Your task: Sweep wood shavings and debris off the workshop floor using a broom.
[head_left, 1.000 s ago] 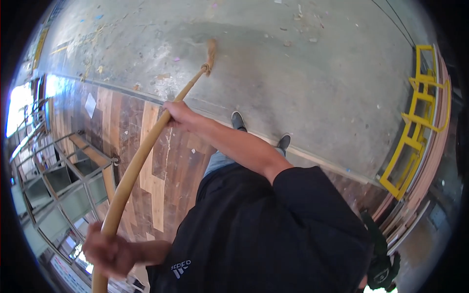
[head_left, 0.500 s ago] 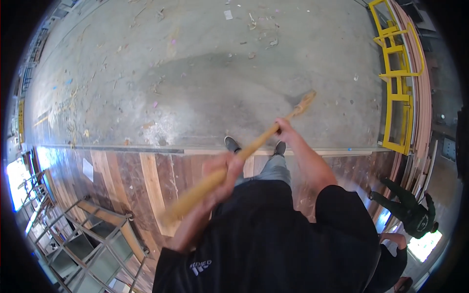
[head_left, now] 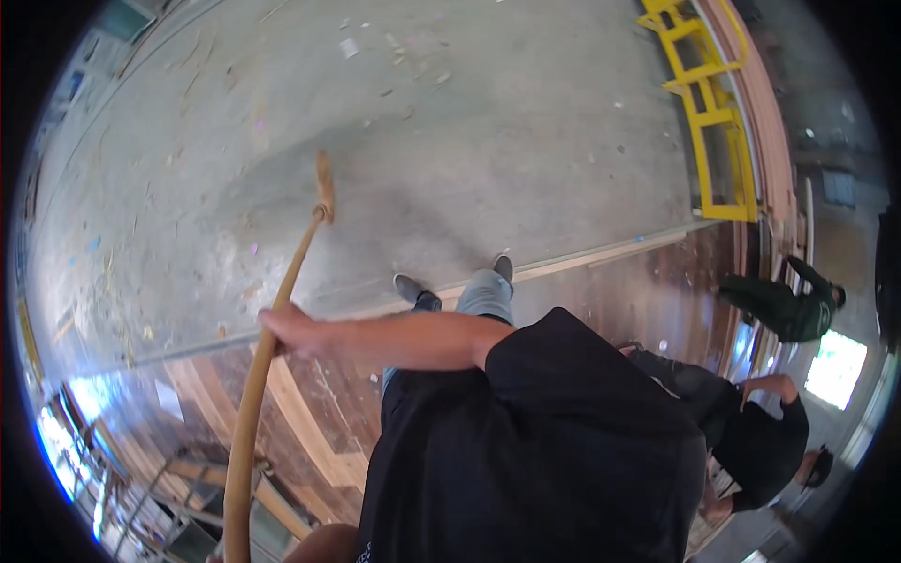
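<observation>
"Broom head (head_left: 325,183) swung from R of the shoes (head_left: 410,288) to L, yeah?"

"Yep, now over the concrete (head_left: 526,159), can't tell if touching. Handle (head_left: 246,432) slants back past the person's L side."

"Nearer hand?"

"R hand (head_left: 293,331), arm across body, fingers wrapped round the handle; head's ahead, a bit R. L fingers: can't tell, only forearm (head_left: 326,546) shows."
</observation>
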{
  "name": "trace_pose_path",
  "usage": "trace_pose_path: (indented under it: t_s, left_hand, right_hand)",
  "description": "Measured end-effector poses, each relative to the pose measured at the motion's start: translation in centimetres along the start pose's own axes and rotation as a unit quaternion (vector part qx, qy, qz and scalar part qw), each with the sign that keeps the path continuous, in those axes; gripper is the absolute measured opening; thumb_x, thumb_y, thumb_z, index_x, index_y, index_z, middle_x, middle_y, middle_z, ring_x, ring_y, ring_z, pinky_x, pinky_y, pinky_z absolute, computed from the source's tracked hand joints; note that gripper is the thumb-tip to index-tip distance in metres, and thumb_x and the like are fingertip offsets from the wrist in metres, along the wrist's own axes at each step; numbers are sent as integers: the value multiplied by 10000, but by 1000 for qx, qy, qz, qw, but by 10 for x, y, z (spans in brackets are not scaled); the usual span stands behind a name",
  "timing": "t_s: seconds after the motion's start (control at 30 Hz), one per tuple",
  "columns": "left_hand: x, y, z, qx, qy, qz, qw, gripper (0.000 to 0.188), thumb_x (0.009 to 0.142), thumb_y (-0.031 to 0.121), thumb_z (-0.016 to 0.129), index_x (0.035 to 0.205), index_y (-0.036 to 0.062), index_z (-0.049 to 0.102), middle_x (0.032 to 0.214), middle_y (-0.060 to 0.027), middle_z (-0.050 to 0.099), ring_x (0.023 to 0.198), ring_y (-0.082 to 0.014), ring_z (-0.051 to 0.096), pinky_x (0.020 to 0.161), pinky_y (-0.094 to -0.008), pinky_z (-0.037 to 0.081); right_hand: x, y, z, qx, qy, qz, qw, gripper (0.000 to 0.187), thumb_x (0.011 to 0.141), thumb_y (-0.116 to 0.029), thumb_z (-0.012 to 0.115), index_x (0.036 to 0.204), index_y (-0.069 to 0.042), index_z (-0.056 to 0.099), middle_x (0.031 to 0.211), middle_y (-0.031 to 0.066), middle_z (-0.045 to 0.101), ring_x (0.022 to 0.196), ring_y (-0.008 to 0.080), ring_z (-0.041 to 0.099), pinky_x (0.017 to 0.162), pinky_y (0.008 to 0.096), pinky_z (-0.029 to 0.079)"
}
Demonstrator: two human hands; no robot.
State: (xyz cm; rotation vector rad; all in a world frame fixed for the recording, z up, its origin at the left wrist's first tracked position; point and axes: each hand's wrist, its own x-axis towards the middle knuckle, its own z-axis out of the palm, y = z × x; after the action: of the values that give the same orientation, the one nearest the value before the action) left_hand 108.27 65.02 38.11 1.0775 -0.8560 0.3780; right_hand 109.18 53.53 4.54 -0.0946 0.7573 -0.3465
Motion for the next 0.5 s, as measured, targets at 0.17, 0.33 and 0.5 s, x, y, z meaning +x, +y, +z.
trace_pose_path:
  t_s: [0.17, 0.33, 0.5]
  left_hand:
    - [33, -37, 22, 485, -135, 307, 808, 396, 924, 442, 493, 679, 131, 500, 610, 32, 483, 447, -132, 429, 408, -246, 381]
    - [-97, -150, 94, -68, -366, -224, 901, 114, 745, 141, 534, 665, 60, 528, 712, -52, 522, 733, -197, 502, 745, -341, 395]
    - [-300, -158, 260, -202, -564, -508, 619, 72, 868, 79, 607, 804, 50, 621, 870, -59, 617, 766, -124, 544, 667, -263, 437]
  right_hand:
    - [-102, -86, -58, 59, 61, -108, 991, 256, 869, -292, 557, 890, -45, 489, 807, 70, 506, 710, 225, 591, 682, 427, 568]
    - [-123, -202, -222, 113, 281, -200, 932, 166, 882, -251, 556, 871, -97, 494, 814, 66, 505, 774, 217, 565, 724, 398, 538]
    - [-158, -313, -521, 58, 401, -183, 896, 145, 798, -226, 595, 802, -128, 489, 739, 28, 477, 664, 179, 525, 603, 352, 529]
